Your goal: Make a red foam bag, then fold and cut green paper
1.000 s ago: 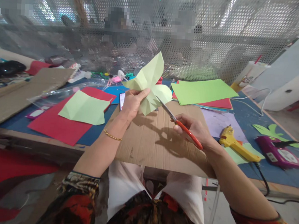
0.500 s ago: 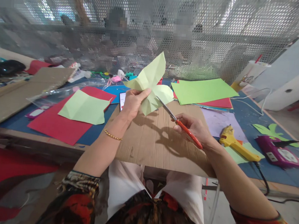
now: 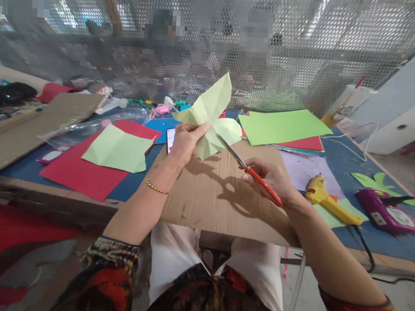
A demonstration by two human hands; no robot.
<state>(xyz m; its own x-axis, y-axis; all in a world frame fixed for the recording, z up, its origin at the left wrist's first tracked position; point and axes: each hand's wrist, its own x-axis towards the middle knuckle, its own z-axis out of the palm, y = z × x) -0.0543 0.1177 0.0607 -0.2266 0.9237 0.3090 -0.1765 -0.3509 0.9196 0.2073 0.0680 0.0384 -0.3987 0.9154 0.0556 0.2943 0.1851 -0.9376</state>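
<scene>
Between its thumb and fingers, my left hand [image 3: 187, 142] pinches a pale green paper shape [image 3: 213, 101] with several pointed or rounded lobes, held above the cardboard sheet [image 3: 204, 198]. My right hand [image 3: 268, 178] is wrapped round red-handled scissors [image 3: 262, 182]. The scissor blades point up and left, and their tips meet the paper between the right lobe and the lower lobe. Shadows of the hand and scissors fall on the cardboard.
Left lie red paper [image 3: 81, 175] and a pale green sheet [image 3: 119, 148]; behind right, bright green sheets [image 3: 284, 127]. A yellow glue gun [image 3: 332, 204], a purple power socket [image 3: 388, 213] and a cup [image 3: 349, 106] stand at the right. A phone [image 3: 170, 138] lies beside my left hand.
</scene>
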